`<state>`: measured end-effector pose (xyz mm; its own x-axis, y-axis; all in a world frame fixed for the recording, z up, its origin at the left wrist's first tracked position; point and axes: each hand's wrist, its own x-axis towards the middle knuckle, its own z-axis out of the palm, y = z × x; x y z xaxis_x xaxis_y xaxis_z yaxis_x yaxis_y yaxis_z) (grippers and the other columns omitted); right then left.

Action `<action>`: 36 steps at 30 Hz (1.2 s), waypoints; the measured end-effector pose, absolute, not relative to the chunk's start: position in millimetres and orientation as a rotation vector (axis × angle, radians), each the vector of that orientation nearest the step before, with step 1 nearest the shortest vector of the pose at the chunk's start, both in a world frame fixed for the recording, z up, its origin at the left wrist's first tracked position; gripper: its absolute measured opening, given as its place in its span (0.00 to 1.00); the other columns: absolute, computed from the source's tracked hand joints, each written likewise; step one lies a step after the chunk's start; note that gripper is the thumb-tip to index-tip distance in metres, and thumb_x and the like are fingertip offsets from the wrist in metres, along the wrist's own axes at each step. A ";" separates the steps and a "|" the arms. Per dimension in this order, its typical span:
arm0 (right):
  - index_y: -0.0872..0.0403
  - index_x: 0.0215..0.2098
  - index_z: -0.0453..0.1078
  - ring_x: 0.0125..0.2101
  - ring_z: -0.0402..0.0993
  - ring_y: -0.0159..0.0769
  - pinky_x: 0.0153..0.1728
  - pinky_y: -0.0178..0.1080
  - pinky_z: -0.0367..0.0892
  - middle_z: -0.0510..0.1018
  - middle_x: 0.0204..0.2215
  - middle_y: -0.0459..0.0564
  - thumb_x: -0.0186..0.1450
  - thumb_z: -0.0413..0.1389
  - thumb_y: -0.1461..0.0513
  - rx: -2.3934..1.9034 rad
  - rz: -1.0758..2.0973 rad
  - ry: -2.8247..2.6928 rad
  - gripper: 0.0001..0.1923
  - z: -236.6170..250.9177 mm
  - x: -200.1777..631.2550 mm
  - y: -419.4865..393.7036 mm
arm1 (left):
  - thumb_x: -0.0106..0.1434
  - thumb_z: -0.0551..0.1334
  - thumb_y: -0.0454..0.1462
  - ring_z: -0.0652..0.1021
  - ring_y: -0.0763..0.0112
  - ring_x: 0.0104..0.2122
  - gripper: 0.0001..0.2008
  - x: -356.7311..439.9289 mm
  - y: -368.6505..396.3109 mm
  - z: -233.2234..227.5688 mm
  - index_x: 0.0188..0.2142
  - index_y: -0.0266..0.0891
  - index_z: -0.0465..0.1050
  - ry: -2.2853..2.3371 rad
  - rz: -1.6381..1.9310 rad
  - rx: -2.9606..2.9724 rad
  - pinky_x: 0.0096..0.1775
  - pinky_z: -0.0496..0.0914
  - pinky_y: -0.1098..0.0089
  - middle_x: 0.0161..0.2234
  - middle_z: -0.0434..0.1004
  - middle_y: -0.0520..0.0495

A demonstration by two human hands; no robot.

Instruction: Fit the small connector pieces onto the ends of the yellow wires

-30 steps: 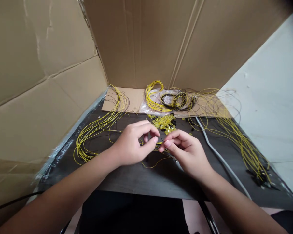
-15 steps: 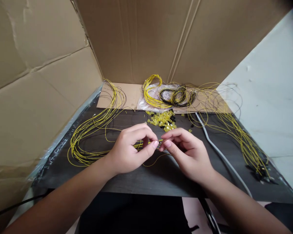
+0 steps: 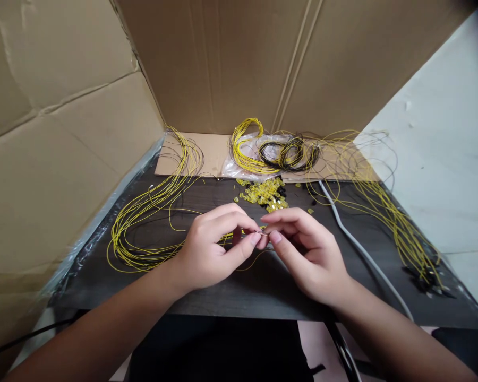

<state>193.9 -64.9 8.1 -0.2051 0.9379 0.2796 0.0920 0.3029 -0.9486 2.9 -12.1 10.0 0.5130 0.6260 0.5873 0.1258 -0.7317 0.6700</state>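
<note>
My left hand (image 3: 221, 246) pinches a thin wire (image 3: 264, 233) between thumb and forefinger, over the middle of the dark table. My right hand (image 3: 313, 254) is closed just beside it, thumb and fingertips pinching the same short stretch of wire. How the wire ends is too small to make out. Behind and below my left hand runs a loose bundle of yellow and black wires (image 3: 121, 244), curving up to the back left. Just beyond my fingertips lies a pile of small yellow clear pieces (image 3: 258, 192), with small black pieces (image 3: 279, 187) among them.
Coiled yellow wires (image 3: 239, 154) and a black coil (image 3: 295, 156) rest on a plastic bag and a cardboard strip (image 3: 213, 156). Another wire bundle (image 3: 410, 239) with black ends lies at the right. A grey cable (image 3: 358, 244) crosses the table. Cardboard walls (image 3: 223, 63) stand behind and left.
My fingertips have parted slightly, and a short stretch of wire now shows between them. The view has shifted a little; the bundles and piles look unmoved.
</note>
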 end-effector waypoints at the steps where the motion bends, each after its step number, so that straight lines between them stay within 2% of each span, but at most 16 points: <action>1: 0.50 0.51 0.67 0.37 0.79 0.35 0.38 0.39 0.75 0.79 0.36 0.50 0.71 0.54 0.62 -0.973 1.055 -1.567 0.11 8.2 194.0 -64.8 | 0.61 0.64 0.27 0.75 0.76 0.29 0.04 2.8 -12.5 10.3 0.34 0.36 0.74 0.618 1.164 2.193 0.33 0.72 0.74 0.30 0.76 0.49; 8: 0.48 0.51 0.68 0.40 0.78 0.33 0.38 0.34 0.74 0.79 0.40 0.49 0.69 0.55 0.64 -1.004 1.006 -1.575 0.13 6.7 193.4 -64.8 | 0.59 0.67 0.30 0.74 0.78 0.27 0.07 4.6 -15.3 7.6 0.39 0.35 0.75 0.671 1.186 2.162 0.30 0.72 0.75 0.35 0.75 0.47; 13: 0.48 0.51 0.68 0.42 0.79 0.34 0.41 0.34 0.75 0.79 0.43 0.50 0.69 0.56 0.65 -0.999 1.011 -1.559 0.13 5.2 192.5 -63.9 | 0.61 0.66 0.30 0.75 0.77 0.29 0.03 5.9 -15.6 7.2 0.36 0.35 0.76 0.705 1.237 2.185 0.32 0.71 0.75 0.31 0.75 0.49; 16: 0.50 0.51 0.68 0.40 0.79 0.34 0.40 0.35 0.75 0.79 0.38 0.49 0.69 0.56 0.64 -1.021 0.999 -1.547 0.12 5.0 192.3 -62.8 | 0.62 0.66 0.30 0.75 0.76 0.30 0.03 5.6 -15.6 8.0 0.36 0.36 0.76 0.743 1.240 2.195 0.33 0.71 0.75 0.31 0.76 0.49; 19: 0.51 0.50 0.68 0.34 0.78 0.32 0.35 0.34 0.75 0.78 0.32 0.47 0.70 0.55 0.63 -1.057 0.969 -1.539 0.10 4.2 192.6 -61.5 | 0.64 0.64 0.29 0.75 0.76 0.30 0.03 5.1 -14.7 8.0 0.36 0.37 0.75 0.778 1.241 2.194 0.35 0.71 0.73 0.32 0.77 0.49; 23: 0.51 0.50 0.69 0.31 0.77 0.28 0.30 0.31 0.72 0.79 0.34 0.47 0.71 0.54 0.64 -1.059 0.914 -1.537 0.10 2.7 193.4 -59.6 | 0.64 0.64 0.29 0.75 0.76 0.31 0.03 4.2 -13.5 8.0 0.36 0.36 0.74 0.810 1.271 2.195 0.35 0.70 0.74 0.32 0.75 0.49; 28: 0.52 0.46 0.73 0.34 0.79 0.28 0.38 0.31 0.74 0.81 0.34 0.46 0.70 0.55 0.65 -1.112 0.838 -1.610 0.08 4.0 194.5 -58.8 | 0.64 0.63 0.28 0.74 0.77 0.31 0.03 4.0 -13.4 8.2 0.35 0.35 0.72 0.830 1.280 2.180 0.35 0.69 0.74 0.31 0.73 0.50; 31: 0.52 0.46 0.74 0.35 0.80 0.29 0.38 0.31 0.74 0.82 0.35 0.47 0.68 0.57 0.65 -1.113 0.808 -1.625 0.08 4.5 195.0 -59.1 | 0.63 0.63 0.28 0.74 0.77 0.31 0.03 4.1 -13.2 8.0 0.35 0.35 0.72 0.834 1.287 2.183 0.35 0.68 0.75 0.31 0.73 0.50; 36: 0.52 0.42 0.75 0.29 0.79 0.31 0.30 0.32 0.73 0.81 0.32 0.47 0.65 0.61 0.62 -1.175 0.785 -1.621 0.07 3.2 195.4 -59.0 | 0.63 0.63 0.28 0.74 0.77 0.31 0.03 4.1 -13.8 8.6 0.35 0.34 0.72 0.840 1.285 2.196 0.35 0.69 0.75 0.31 0.73 0.50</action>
